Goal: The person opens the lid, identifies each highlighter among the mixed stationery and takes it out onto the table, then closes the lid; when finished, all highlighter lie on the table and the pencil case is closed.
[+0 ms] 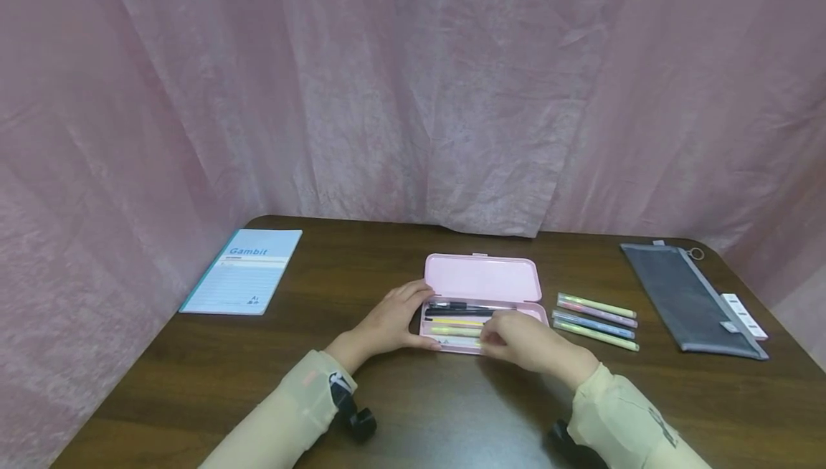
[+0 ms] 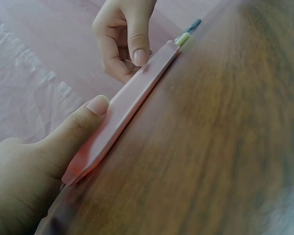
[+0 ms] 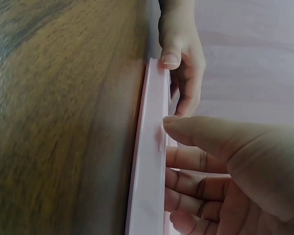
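Observation:
A pink pencil case lies on the table with its lid folded back. Inside are black pens, a yellow pencil and a light green highlighter. My left hand grips the case's left end, thumb along the front wall, fingers toward the back. Over the right half of the case is my right hand, its fingers bent down into it. In the right wrist view its thumb lies at the front rim. Whether those fingers pinch anything inside is hidden.
Several highlighters lie side by side to the right of the case. Farther right are a grey zip pouch and a white box. A light blue notebook lies at the left. Pink curtains hang behind the table.

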{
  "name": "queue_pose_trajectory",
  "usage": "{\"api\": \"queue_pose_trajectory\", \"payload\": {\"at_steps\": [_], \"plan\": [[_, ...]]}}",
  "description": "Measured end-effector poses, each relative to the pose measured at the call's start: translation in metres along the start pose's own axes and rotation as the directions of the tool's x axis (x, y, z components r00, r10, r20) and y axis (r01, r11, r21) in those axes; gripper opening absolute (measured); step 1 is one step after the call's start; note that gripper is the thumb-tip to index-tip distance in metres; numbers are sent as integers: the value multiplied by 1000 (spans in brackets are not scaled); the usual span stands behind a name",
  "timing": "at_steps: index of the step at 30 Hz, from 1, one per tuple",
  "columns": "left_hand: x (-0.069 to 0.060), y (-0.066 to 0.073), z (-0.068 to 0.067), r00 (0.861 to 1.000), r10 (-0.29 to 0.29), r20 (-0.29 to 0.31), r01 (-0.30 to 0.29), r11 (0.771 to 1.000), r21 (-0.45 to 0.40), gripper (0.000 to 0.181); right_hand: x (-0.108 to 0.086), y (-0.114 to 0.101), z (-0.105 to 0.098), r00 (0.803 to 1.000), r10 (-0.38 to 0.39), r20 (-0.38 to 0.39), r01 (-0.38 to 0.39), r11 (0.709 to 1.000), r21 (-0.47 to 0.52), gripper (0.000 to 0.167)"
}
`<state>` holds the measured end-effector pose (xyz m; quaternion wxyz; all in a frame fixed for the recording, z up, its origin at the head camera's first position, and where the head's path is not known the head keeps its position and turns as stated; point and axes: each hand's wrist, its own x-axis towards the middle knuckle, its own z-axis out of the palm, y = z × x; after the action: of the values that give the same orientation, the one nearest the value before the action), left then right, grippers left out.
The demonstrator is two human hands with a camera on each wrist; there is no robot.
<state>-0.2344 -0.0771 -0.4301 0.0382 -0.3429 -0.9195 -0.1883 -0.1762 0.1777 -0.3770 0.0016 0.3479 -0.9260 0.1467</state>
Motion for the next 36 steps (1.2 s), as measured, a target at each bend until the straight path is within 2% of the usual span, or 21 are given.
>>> {"api": "queue_pose_trajectory", "payload": {"at_steps": [15,20,30,36], "plan": [[0,1,-1,1000,-11,15,11,1000,-8,94,1,1,-3,1000,18,-24,-17,999,30,11],[0,2,-2,999,-19,27,19,1000,-7,94,0,1,-7,1000,20,-21,-19,999,47,11],[0,1,-1,999,-25,25,25,1000,-4,95,-4,1,-18,999,41,-35,-41,999,19,7],[0,1,-1,999,-30,30,30,999,-17,95,-7,2,-28,997,76,-26,-75,997,26,5]]}}
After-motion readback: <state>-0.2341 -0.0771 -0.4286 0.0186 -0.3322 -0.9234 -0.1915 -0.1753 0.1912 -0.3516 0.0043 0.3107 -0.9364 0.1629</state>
